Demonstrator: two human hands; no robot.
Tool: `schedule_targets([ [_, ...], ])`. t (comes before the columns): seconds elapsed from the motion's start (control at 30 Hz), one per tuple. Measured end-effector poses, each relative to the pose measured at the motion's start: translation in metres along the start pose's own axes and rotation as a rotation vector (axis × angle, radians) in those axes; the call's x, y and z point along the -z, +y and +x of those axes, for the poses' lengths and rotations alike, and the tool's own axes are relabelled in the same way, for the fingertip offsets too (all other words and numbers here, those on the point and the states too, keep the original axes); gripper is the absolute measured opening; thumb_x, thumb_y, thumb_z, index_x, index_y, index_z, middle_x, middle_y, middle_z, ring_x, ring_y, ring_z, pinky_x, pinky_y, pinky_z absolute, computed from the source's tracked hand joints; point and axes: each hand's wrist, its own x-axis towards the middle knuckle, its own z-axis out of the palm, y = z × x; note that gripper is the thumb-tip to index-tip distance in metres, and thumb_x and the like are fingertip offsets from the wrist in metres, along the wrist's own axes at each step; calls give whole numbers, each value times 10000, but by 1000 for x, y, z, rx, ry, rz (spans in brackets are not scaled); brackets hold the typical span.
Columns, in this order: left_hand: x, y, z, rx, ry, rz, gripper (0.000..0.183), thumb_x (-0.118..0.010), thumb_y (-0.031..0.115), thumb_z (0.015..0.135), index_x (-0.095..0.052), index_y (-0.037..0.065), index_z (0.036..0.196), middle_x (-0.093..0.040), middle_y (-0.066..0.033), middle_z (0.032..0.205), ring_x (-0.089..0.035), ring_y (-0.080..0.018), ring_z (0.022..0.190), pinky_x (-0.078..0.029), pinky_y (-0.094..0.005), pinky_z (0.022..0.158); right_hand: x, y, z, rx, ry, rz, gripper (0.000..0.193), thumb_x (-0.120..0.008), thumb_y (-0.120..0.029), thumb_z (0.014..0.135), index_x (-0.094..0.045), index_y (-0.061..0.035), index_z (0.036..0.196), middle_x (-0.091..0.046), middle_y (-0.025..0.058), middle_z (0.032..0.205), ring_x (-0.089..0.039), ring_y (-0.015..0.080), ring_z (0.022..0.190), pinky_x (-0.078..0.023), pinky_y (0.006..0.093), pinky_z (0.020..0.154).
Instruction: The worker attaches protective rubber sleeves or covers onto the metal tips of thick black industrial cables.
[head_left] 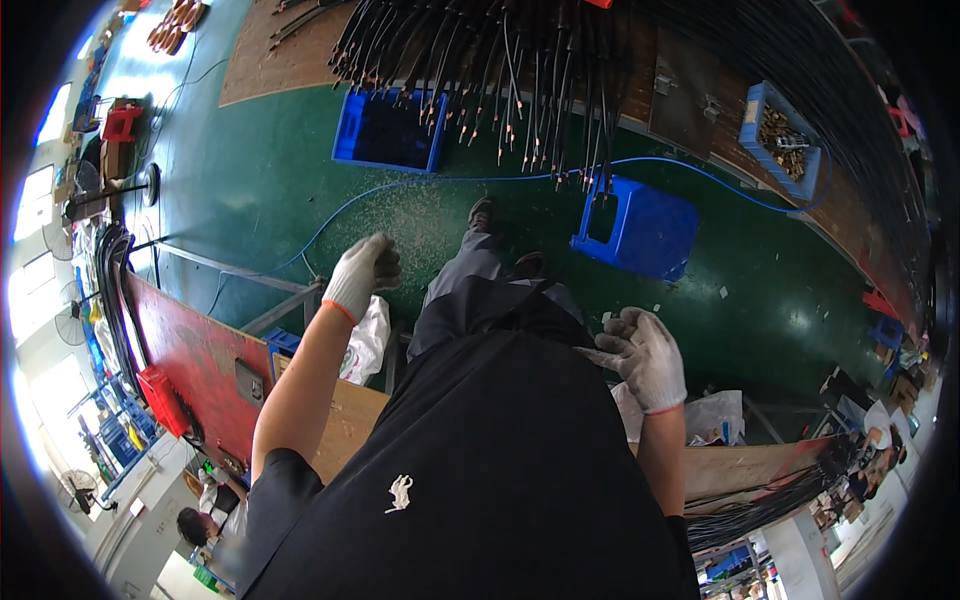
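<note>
Left hand curled, right hand bent beside plain black apron, can't tell holds; far black cables copper-tipped.

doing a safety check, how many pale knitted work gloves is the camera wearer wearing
2: a white knitted glove with grey fingers and an orange cuff edge on the left hand, and a whitish-grey knitted glove on the right hand.

Blue bin on green floor; blue hose crossing; red case far left.

Glossy green floor, bright windows
</note>
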Motion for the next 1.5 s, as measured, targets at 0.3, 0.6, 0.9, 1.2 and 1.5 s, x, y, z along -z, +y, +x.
schedule_targets([
  [0.3, -19, -69, -91, -206, -157, 761, 476, -660, 377, 1057, -697, -11, 1330, -768, -186, 1216, -740, -285, 1138, -562, -398, 995, 94, -138, 26, 631, 257, -311, 314, -626, -284, 1106, -671, -3, 1240, -684, 113, 1104, -706, 229, 1010, -588, 452, 1011],
  [0.6, 14, -64, -94, -206, 3, 1131, 437, -650, 406, 1039, -741, 61, 1292, -767, -220, 1237, -743, -384, 1148, -570, -439, 992, 77, 64, 133, 324, -48, -1112, 338, -704, -299, 1045, -725, -41, 1262, -787, 164, 1114, -775, 257, 972, -585, 374, 900],
  [0.9, 98, 30, 4, -419, -169, 1003, 374, -660, 260, 1052, -716, -9, 1306, -769, -177, 1215, -752, -246, 1129, -566, -357, 1006, 124, 231, 126, 44, 417, -921, 437, -640, -368, 1071, -697, -41, 1356, -760, 135, 1180, -735, 243, 1013, -595, 391, 882],
  [1.2, 70, 145, -11, -293, -1258, 962, 441, -555, 295, 1130, -653, -17, 1427, -695, -138, 1443, -630, -261, 1372, -467, -376, 1181, -43, 263, 138, 142, 417, -560, 435, -615, -306, 1088, -661, 5, 1389, -736, 93, 1180, -702, 199, 906, -583, 367, 836],
  [1.5, 146, 164, 26, -134, -1202, 616, 652, -447, 461, 1172, -556, -67, 1540, -591, -185, 1581, -497, -268, 1514, -328, -376, 1275, -98, 274, 190, -123, 255, -772, 467, -618, -294, 1064, -664, 17, 1411, -766, 181, 1193, -738, 271, 986, -586, 385, 831],
])
